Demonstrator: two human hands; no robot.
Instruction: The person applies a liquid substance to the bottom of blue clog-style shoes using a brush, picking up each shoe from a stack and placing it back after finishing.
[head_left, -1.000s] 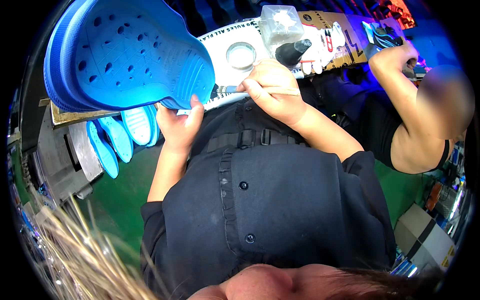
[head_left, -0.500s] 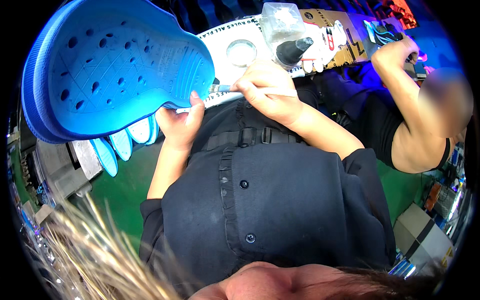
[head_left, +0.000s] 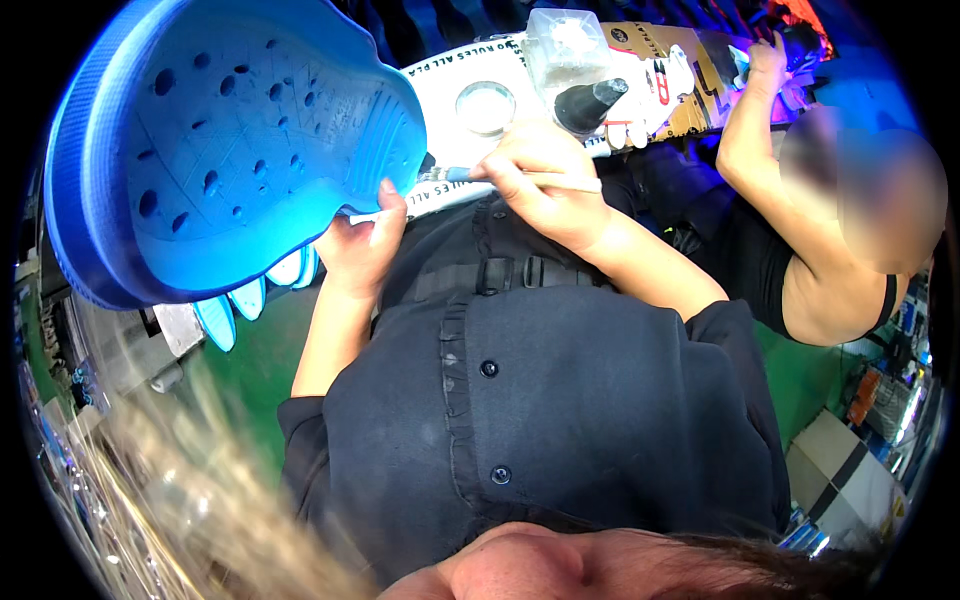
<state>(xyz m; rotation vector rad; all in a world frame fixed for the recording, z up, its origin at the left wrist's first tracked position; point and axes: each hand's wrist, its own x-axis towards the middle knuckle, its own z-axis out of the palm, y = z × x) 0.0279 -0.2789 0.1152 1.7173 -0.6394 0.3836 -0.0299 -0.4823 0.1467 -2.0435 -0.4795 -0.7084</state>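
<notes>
While the left hand (head_left: 362, 250) grips the heel edge of a blue sole (head_left: 225, 150) raised up and to its left, the right hand (head_left: 535, 180) pinches a thin brush (head_left: 520, 178), its tip just beside the sole's edge; a round dish (head_left: 485, 107) sits beyond the right hand, and a co-worker's arm (head_left: 745, 130) reaches further right

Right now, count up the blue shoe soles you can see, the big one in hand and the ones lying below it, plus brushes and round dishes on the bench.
Big blue sole, in the left hand: 1
Small blue soles below it: 3
Brush, in the right hand: 1
Round dish: 1
Total: 6
</notes>
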